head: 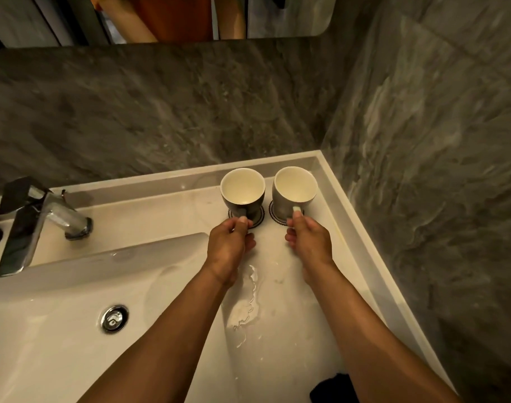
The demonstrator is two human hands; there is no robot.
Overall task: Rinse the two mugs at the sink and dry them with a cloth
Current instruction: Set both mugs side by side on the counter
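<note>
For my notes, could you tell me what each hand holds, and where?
Left hand grips the dark mug by its handle; right hand the grey mug likewise.

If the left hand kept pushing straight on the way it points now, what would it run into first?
The left hand already pinches the handle of the darker mug, so that mug comes first. Pushed on, the mug would likely slide off its coaster toward the raised back ledge and wall; depth there is hard to judge.
</note>
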